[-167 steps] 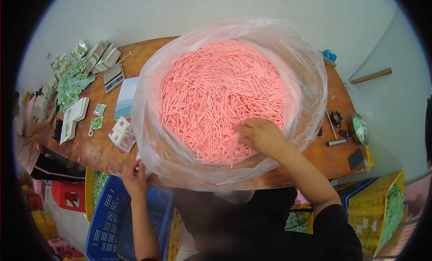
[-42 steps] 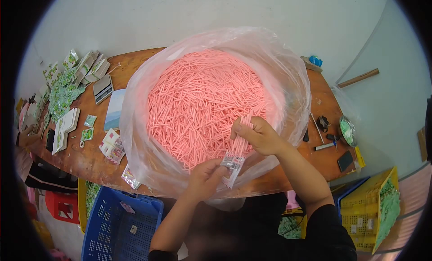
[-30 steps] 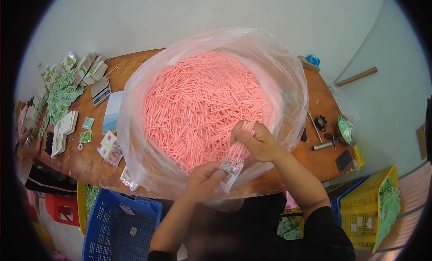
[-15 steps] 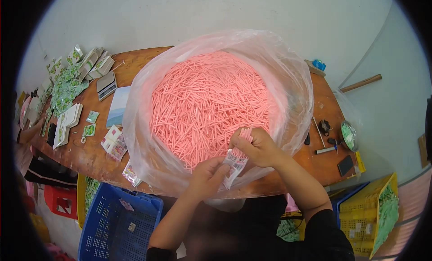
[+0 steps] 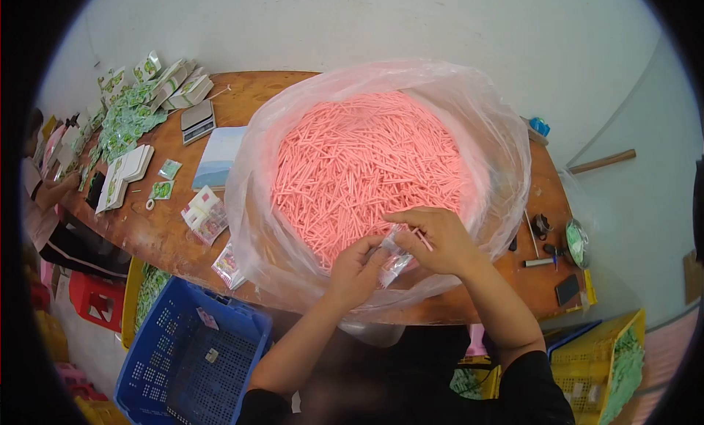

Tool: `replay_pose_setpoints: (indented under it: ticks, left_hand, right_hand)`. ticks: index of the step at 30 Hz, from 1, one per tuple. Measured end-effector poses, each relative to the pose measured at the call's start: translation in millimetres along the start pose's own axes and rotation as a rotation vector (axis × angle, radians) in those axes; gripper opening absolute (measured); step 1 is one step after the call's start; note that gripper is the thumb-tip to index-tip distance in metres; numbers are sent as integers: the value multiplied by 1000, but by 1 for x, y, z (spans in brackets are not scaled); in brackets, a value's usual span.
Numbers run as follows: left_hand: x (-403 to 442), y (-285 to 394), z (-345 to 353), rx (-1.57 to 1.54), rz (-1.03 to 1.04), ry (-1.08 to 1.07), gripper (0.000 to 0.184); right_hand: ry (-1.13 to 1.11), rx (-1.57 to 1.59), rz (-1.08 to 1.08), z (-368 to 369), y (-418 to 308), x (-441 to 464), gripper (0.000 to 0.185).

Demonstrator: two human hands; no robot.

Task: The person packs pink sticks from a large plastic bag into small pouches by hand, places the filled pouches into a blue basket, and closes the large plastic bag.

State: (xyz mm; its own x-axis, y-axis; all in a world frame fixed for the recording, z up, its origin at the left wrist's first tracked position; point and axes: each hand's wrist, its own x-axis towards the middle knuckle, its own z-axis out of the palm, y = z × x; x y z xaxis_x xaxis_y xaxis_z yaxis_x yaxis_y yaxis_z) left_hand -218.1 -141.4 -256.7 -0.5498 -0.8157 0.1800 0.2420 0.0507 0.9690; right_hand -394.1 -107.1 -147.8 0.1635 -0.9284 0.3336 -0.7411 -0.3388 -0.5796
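Observation:
A large clear plastic bag [image 5: 506, 161] stands wide open on the table, filled with a heap of thin pink sticks [image 5: 367, 161]. Over the bag's near edge, my left hand [image 5: 357, 271] pinches a small clear packet [image 5: 396, 264] between thumb and fingers. My right hand [image 5: 444, 242] is curled at the packet's upper end, and a few pink sticks poke out between its fingers. Glare on the film and my fingers hide most of what the packet holds.
Printed packets [image 5: 205, 214], a digital scale [image 5: 198, 122] and green sachets [image 5: 128, 117] lie on the left of the wooden table [image 5: 268, 84]. Below are a blue crate [image 5: 158, 352] and a yellow crate [image 5: 587, 366]. Tools [image 5: 539, 263] lie right. Another person [image 5: 48, 205] is at far left.
The bundle of pink sticks that stood up from my right fingers at the packet's mouth no longer shows; only a few sticks do. My right hand has opened slightly and shifted across the packet's top.

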Motion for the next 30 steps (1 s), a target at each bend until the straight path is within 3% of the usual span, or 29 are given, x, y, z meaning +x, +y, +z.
replay_pose_setpoints:
  ticks: [1, 6, 8, 10, 13, 16, 19, 22, 25, 28, 30]
  left_hand:
    - [3, -3, 1, 2, 28, 6, 24]
    - [12, -5, 7, -304, -22, -1, 25]
    - [15, -2, 6, -420, -51, 10, 25]
    - [13, 5, 4, -590, -104, 18, 23]
    - [10, 8, 2, -661, -103, 33, 22]
    - [8, 10, 1, -614, -92, 37, 23]
    - [2, 18, 1, -512, -42, 71, 24]
    - [-4, 17, -2, -449, -38, 146, 23]
    - [-13, 25, -9, -316, 7, 144, 21]
    - [-21, 28, -14, -340, -83, 203, 19]
    - [-24, 28, -17, -373, -99, 206, 17]
  right_hand:
    - [-6, -98, -15, 0, 4, 2, 32]
    - [74, 375, 403, -13, 47, 12, 37]
    - [177, 68, 416, -22, 57, 18, 38]
    - [367, -692, 281, -25, 56, 18, 41]
    - [320, -374, 302, -36, 19, 12, 41]
    - [169, 212, 162, -27, -14, 8, 40]
    - [47, 18, 18, -13, -24, 7, 38]
    - [4, 123, 95, -6, -28, 5, 40]
    - [125, 54, -209, 10, -23, 8, 34]
    - [7, 62, -213, 15, -16, 4, 33]
    - [6, 166, -77, 13, -24, 2, 30]
